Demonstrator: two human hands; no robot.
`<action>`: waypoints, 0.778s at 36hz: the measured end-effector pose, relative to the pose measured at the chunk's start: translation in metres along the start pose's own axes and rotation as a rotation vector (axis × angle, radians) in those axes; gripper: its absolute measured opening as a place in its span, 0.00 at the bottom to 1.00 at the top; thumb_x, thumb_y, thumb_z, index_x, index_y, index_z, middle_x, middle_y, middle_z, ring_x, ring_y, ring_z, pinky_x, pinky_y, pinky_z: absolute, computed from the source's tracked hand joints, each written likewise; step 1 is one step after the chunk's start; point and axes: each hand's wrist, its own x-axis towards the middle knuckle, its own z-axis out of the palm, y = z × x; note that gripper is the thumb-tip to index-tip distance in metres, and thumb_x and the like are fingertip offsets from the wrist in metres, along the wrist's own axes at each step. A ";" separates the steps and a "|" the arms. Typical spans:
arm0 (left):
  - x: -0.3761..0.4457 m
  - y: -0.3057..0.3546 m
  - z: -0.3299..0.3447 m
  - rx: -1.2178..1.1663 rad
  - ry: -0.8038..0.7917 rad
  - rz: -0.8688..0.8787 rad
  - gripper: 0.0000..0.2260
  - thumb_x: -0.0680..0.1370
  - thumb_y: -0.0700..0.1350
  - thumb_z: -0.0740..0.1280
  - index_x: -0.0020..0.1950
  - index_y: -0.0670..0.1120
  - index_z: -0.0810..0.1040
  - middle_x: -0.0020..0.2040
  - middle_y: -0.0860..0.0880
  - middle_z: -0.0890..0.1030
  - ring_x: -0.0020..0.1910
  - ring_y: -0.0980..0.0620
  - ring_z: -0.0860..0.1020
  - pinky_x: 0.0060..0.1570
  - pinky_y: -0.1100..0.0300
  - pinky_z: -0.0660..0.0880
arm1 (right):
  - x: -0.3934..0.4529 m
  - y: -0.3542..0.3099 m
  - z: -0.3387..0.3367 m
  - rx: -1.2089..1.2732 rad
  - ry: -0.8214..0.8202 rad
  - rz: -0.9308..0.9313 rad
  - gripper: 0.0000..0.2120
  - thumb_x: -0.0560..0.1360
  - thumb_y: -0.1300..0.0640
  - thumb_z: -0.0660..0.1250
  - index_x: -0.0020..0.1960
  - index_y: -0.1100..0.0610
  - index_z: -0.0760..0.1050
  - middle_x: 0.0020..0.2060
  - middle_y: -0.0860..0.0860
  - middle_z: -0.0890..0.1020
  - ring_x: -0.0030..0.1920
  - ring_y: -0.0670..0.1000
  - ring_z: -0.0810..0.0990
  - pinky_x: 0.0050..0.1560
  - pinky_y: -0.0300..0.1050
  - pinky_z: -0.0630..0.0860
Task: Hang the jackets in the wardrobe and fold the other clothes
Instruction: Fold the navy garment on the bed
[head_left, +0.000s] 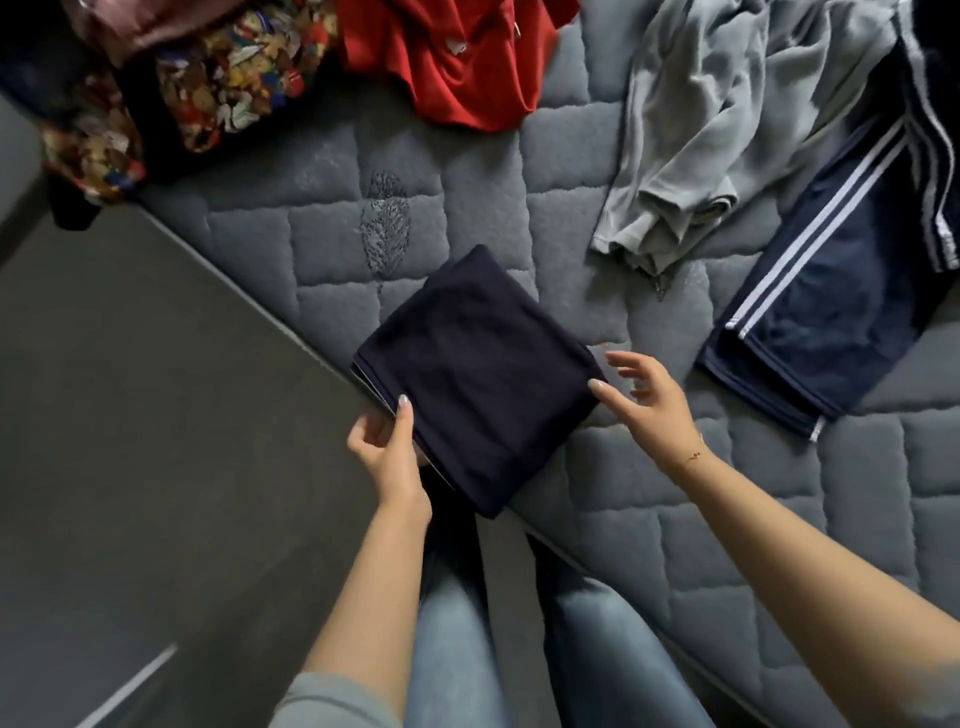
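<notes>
A dark navy garment, folded into a neat square, lies at the near edge of the quilted grey mattress. My left hand pinches its lower left edge, thumb on top and fingers curled beneath. At the square's right corner my right hand has relaxed, spread fingers, and its thumb tip touches the cloth. A crumpled light grey garment lies at the back right, with navy white-striped track trousers beside it. A red top lies at the back centre.
A multicoloured patterned garment and dark and pink clothes are heaped at the back left. The grey floor runs along the mattress's left side. My legs in blue jeans stand against the bed edge.
</notes>
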 end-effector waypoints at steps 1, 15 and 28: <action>-0.012 -0.014 -0.006 0.025 -0.012 -0.027 0.23 0.74 0.51 0.72 0.64 0.50 0.65 0.55 0.56 0.75 0.51 0.60 0.75 0.49 0.70 0.72 | -0.003 0.005 -0.001 0.017 -0.047 0.028 0.14 0.74 0.53 0.72 0.58 0.52 0.75 0.56 0.45 0.77 0.60 0.48 0.75 0.56 0.41 0.73; -0.072 -0.087 -0.014 -0.204 -0.145 -0.277 0.12 0.74 0.47 0.71 0.44 0.42 0.71 0.48 0.49 0.76 0.48 0.58 0.78 0.53 0.49 0.80 | 0.018 0.018 -0.004 -0.121 -0.169 -0.049 0.10 0.78 0.60 0.65 0.49 0.68 0.73 0.48 0.55 0.70 0.48 0.49 0.71 0.50 0.34 0.68; -0.063 -0.065 0.003 -0.144 -0.141 -0.270 0.44 0.56 0.69 0.74 0.67 0.54 0.69 0.67 0.57 0.73 0.67 0.53 0.72 0.69 0.48 0.68 | 0.063 -0.019 -0.003 0.012 -0.505 0.094 0.31 0.66 0.41 0.74 0.64 0.49 0.68 0.56 0.45 0.77 0.53 0.40 0.78 0.51 0.33 0.75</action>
